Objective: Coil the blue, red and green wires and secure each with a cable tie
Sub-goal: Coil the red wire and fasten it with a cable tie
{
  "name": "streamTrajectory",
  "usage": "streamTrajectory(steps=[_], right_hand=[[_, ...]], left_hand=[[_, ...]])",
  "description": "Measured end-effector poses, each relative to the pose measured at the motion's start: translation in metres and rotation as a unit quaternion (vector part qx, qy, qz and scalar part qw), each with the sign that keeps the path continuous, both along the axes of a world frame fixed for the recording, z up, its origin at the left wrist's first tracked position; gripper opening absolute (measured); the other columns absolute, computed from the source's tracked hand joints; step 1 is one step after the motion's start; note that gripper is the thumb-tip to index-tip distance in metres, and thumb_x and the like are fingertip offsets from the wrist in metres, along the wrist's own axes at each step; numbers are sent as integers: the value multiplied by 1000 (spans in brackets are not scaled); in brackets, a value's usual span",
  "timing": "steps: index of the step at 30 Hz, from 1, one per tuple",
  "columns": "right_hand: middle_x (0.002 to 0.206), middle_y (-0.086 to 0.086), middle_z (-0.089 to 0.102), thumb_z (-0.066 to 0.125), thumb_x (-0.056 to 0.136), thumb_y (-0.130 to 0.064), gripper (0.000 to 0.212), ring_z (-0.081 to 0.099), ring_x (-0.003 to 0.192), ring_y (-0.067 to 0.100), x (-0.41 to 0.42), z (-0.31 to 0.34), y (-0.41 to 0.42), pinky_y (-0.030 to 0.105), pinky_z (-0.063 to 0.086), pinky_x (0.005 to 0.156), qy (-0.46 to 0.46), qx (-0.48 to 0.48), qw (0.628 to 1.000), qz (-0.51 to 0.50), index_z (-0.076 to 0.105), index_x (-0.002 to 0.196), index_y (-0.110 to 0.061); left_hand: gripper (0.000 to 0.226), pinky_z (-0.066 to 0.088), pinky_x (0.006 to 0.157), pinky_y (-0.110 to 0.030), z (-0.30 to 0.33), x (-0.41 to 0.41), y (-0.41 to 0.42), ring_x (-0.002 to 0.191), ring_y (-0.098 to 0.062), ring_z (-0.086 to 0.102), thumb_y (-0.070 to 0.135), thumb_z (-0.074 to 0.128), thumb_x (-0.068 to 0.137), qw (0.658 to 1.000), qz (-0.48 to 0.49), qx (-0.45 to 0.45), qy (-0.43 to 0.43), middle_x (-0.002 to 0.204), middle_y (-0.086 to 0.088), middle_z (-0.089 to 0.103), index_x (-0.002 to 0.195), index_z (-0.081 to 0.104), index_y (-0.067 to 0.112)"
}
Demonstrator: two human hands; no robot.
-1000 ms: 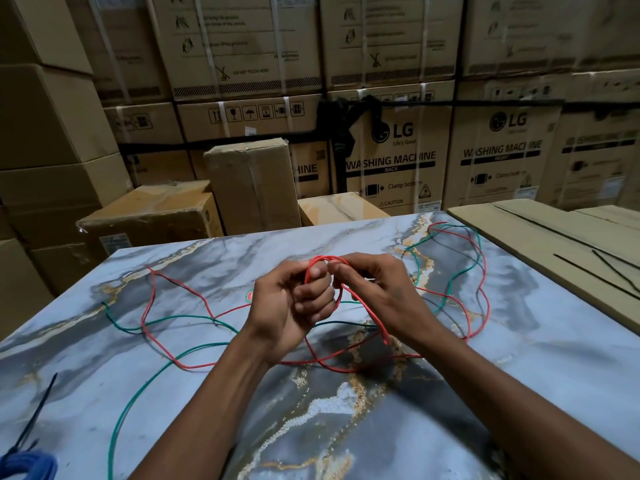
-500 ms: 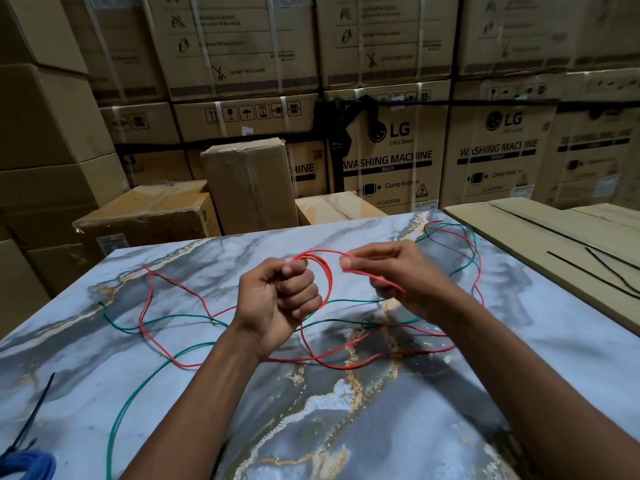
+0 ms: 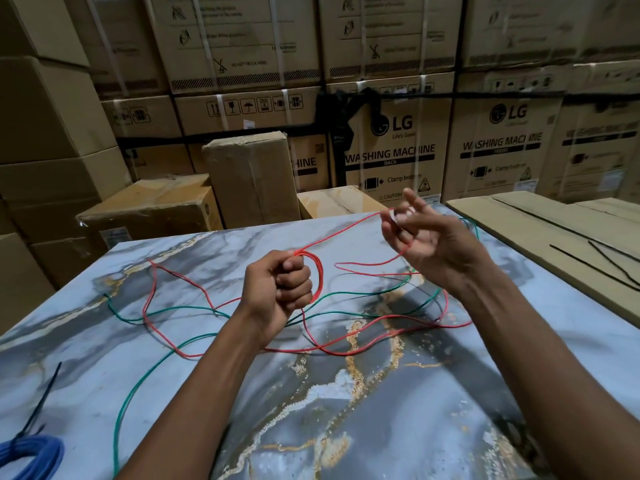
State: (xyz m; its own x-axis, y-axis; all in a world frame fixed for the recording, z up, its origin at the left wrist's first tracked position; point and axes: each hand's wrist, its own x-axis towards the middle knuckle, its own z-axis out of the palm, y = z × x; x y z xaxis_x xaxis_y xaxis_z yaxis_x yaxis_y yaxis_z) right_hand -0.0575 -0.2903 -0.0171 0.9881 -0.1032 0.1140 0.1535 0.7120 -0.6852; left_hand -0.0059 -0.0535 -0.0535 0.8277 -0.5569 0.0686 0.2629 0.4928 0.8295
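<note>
Red wire (image 3: 349,348): being coiled by hand over the marble-patterned table (image 3: 398,427), coil not yet finished or tied.

The left hand (image 3: 277,289) is fisting round a small coil of red loops held just above the table; the right hand (image 3: 426,237), well apart and higher, is pinching the running length between thumb and fingertips, other fingers spread, drawing a taut span back to the coil. Much of the red wire is lying loose on the table, crossing the green wire (image 3: 138,386) in several places. The person is likely best served by feeding each new loop at matching size, keeping light tension, and lifting red clear of green before each pull to avoid snagging. The blue wire (image 3: 34,455) is sitting coiled at the near left edge with a black cable tie (image 3: 41,403). Spare cable ties (image 3: 602,254) are lying on the cardboard sheet (image 3: 554,230) at right.
</note>
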Motion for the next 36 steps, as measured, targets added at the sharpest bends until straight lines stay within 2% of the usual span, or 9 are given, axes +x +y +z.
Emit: streamTrajectory(steps=[5, 6, 10, 16, 20, 24, 29, 32, 36], right_hand=[[122, 1, 74, 46, 104, -5, 36, 64, 59, 12, 2, -6, 11, 21, 48, 46, -35, -133, 989, -50, 56, 134, -22], [114, -1, 77, 44, 107, -12, 31, 54, 49, 10, 4, -13, 10, 23, 41, 43, -43, -262, 957, -113, 56, 134, -23], [68, 1, 71, 37, 103, -58, 57, 64, 63, 21, 15, -39, 3, 40, 55, 67, 15, -713, 633, -302, 72, 96, -14], [62, 9, 58, 21, 79, -96, 93, 56, 71, 33, 3, -22, 3, 37, 38, 68, 152, -668, 547, -481, 58, 61, -13], [104, 14, 68, 12, 89, -86, 86, 61, 104, 37, 7, -36, 14, 44, 44, 83, 119, -679, 584, -428, 68, 112, -24], [144, 20, 43, 50, 92, -47, 75, 39, 129, 38, 9, -37, 37, 54, 29, 108, 27, -733, 434, -523, 27, 160, -22], [146, 15, 51, 64, 70, -10, 73, 38, 141, 35, 4, -40, 70, 57, 14, 120, -132, -816, 288, -483, 57, 141, -20], [149, 21, 46, 74, 64, -10, 100, 38, 143, 38, 7, -49, 79, 57, 9, 120, -120, -881, 289, -356, 38, 156, -18], [139, 17, 54, 58, 81, -14, 75, 49, 126, 35, 9, -51, 72, 42, 37, 107, -170, -843, 440, -260, 37, 154, -11]], left_hand=[[24, 11, 41, -24, -1, -3, -3, 44, -10, 4, 21, 43, 85, 1000, -6, -1, -8, 48, 9, 18, 61, 38, 21], [24, 10, 41, -24, 0, -3, -2, 44, -10, 4, 21, 42, 85, 1000, -6, -20, -5, 50, 8, 16, 61, 38, 21], [23, 11, 42, -24, 8, 2, 11, 44, -10, 6, 18, 38, 87, 993, 6, -115, 21, 51, 8, 14, 64, 37, 22], [23, 10, 43, -23, 9, 0, 9, 44, -10, 5, 16, 38, 88, 991, 7, -135, 24, 50, 8, 16, 65, 36, 22], [23, 11, 42, -23, 3, -1, 2, 45, -10, 6, 14, 39, 87, 993, 1, -112, 35, 48, 8, 21, 65, 38, 20], [21, 12, 41, -23, 0, -2, -3, 44, -9, 6, 13, 39, 86, 997, 4, -69, 18, 48, 8, 20, 66, 36, 20], [22, 13, 40, -22, -1, -4, -7, 37, -5, 14, 19, 43, 87, 999, -6, -37, -12, 48, 9, 22, 66, 37, 19], [26, 14, 40, -22, 0, -4, -4, 42, -7, 9, 20, 41, 91, 999, -19, -46, -9, 49, 8, 22, 66, 38, 19], [29, 12, 42, -23, 7, -5, -1, 44, -9, 7, 20, 39, 94, 997, -36, -64, -6, 50, 8, 19, 65, 39, 19]])
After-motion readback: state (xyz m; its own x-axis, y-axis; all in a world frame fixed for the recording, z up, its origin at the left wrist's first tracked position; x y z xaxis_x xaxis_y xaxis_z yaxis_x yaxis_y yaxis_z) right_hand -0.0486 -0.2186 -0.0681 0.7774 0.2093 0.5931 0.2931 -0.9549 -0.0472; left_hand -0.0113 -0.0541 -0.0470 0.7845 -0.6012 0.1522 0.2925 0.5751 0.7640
